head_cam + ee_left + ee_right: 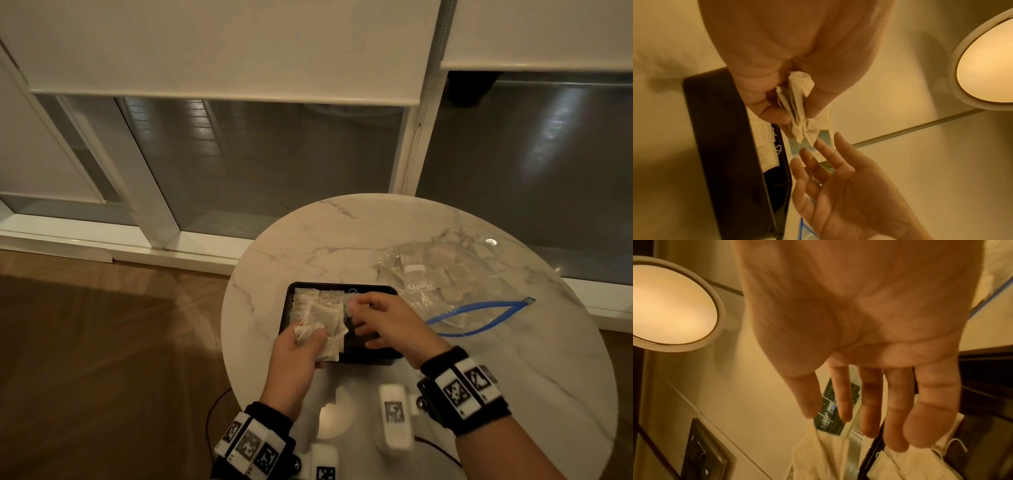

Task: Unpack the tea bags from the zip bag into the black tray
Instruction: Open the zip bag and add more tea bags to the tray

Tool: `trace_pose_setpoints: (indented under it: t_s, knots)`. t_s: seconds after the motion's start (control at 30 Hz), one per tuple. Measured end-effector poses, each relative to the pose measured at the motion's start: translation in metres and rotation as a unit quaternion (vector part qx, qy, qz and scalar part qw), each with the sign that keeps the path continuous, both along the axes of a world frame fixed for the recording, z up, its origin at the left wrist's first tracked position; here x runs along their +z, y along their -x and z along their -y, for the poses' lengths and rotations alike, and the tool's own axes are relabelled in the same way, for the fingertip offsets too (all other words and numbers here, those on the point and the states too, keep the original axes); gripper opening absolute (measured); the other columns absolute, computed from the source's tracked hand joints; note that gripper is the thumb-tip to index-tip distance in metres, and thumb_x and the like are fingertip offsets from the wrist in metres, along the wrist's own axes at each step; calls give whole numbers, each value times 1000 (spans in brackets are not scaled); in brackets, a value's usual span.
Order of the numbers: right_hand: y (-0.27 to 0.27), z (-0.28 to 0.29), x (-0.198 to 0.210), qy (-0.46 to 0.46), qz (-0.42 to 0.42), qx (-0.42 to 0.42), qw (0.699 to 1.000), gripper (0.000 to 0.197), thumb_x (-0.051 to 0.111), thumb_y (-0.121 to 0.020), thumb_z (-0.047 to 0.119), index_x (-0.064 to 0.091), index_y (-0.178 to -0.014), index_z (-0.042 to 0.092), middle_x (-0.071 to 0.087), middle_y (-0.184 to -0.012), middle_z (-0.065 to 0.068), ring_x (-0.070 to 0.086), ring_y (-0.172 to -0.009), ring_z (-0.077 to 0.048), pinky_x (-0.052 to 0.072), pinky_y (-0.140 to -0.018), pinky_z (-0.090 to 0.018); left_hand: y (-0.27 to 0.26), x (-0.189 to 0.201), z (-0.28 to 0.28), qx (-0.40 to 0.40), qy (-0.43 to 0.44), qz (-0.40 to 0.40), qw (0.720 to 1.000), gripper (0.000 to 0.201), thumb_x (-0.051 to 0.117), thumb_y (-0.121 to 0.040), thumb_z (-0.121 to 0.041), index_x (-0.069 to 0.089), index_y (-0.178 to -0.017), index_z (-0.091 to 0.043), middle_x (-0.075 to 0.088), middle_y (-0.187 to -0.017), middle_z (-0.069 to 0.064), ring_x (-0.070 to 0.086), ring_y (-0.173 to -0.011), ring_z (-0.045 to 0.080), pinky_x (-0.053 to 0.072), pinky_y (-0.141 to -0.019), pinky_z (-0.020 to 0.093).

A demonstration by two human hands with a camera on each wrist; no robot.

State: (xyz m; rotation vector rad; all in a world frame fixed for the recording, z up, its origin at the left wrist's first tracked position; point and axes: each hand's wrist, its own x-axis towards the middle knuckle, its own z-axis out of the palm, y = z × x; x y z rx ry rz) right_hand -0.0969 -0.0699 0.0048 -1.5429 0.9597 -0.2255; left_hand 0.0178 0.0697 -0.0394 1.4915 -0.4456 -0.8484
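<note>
My left hand (301, 346) grips a fanned stack of white tea bags (325, 325) over the near left corner of the black tray (342, 286). The left wrist view shows the same bunch of tea bags (799, 105) pinched between thumb and fingers. Several tea bags (308, 298) lie in rows in the tray's far left part. My right hand (373, 318) hovers over the tray's middle, fingers straight and spread, holding nothing; its fingers (896, 410) point toward the stack. The clear zip bag (442, 284) with a blue zipper lies right of the tray, with tea bags inside.
The round marble table (342, 233) carries the tray and bag. White tagged devices (394, 418) with a cable sit near the front edge. Wood floor lies to the left, sliding glass doors behind. A round ceiling lamp (986, 65) shows in the wrist views.
</note>
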Motion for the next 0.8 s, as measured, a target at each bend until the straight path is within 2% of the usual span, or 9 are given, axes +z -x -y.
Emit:
trace_pose_setpoints:
  t_s: [0.1, 0.27, 0.4, 0.47, 0.63, 0.8]
  knots:
    - [15, -15, -6, 32, 29, 18, 999, 17, 68, -92, 39, 70, -108, 32, 74, -101, 10, 70, -90, -11, 53, -66, -24, 6, 3, 6, -16, 6, 8, 1000, 16, 62, -99, -15, 70, -113, -18, 75, -103, 8, 70, -90, 20, 56, -70, 32]
    - [24, -20, -18, 35, 104, -27, 994, 6, 70, -92, 28, 74, -97, 27, 76, -91, 6, 70, -85, -10, 51, -63, -23, 15, 5, 10, -39, 10, 23, 999, 15, 62, -99, -14, 70, -111, -16, 76, -96, 1, 68, -81, 12, 54, -64, 26]
    - [24, -18, -22, 70, 151, -45, 985, 13, 69, -93, 20, 75, -101, 29, 75, -87, 8, 70, -82, -5, 51, -63, -15, 19, 4, 11, -46, 1, 38, 998, 16, 62, -99, -16, 70, -113, -18, 76, -99, 1, 70, -86, 15, 54, -64, 24]
    - [23, -19, -24, 90, 172, -55, 979, 19, 71, -91, 19, 74, -106, 29, 74, -87, 8, 70, -83, -7, 53, -65, -17, 20, 3, 12, -47, 0, 42, 998, 17, 62, -99, -17, 70, -113, -19, 76, -100, 1, 71, -88, 16, 54, -64, 23]
    - [18, -20, -27, 110, 215, -97, 965, 17, 71, -90, 12, 78, -105, 18, 78, -92, 8, 73, -89, -8, 56, -71, -18, 18, 1, 11, -45, 0, 44, 998, 15, 62, -99, -18, 70, -112, -19, 76, -99, 0, 71, -86, 14, 52, -63, 22]
    - [15, -21, -30, 132, 185, -60, 972, 10, 73, -90, 19, 77, -98, 23, 76, -90, 6, 72, -87, -11, 59, -76, -27, 16, -1, 10, -42, 6, 38, 998, 15, 62, -99, -20, 71, -111, -19, 76, -99, 1, 72, -90, 19, 55, -66, 26]
